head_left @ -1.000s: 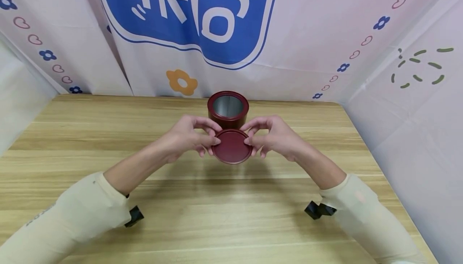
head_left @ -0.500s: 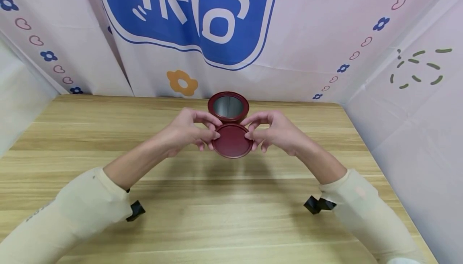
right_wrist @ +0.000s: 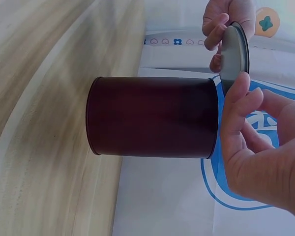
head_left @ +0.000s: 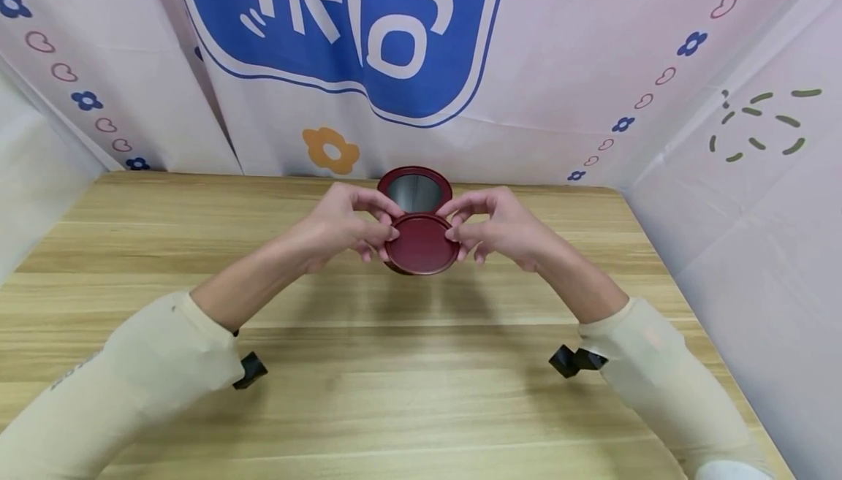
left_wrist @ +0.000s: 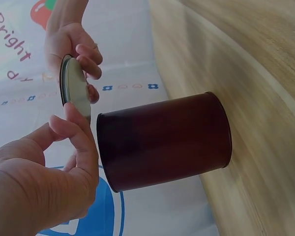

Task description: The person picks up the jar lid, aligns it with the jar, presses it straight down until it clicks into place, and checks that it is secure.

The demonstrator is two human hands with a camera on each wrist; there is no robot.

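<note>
Between my two hands is a round dark red lid (head_left: 422, 246), its rim pinched on both sides. My left hand (head_left: 349, 224) grips the left edge with thumb and fingers; my right hand (head_left: 496, 228) does the same at the right edge. Behind and below the lid, a dark red cylindrical can (head_left: 416, 193) stands upright with its silvery inside showing. In the left wrist view the lid's pale metal underside (left_wrist: 77, 88) faces the can's open end, apart from it. The right wrist view shows the can's plain side (right_wrist: 152, 117) and the lid's edge (right_wrist: 236, 54) above its mouth.
The can stands on a wood-grain table (head_left: 408, 392) near its back edge. A white printed cloth (head_left: 526, 100) hangs behind, and another white sheet (head_left: 756, 195) stands along the right side.
Both hands have moved forward with the lid, from in front of the can to partly over its near rim. The can has stayed in place.
</note>
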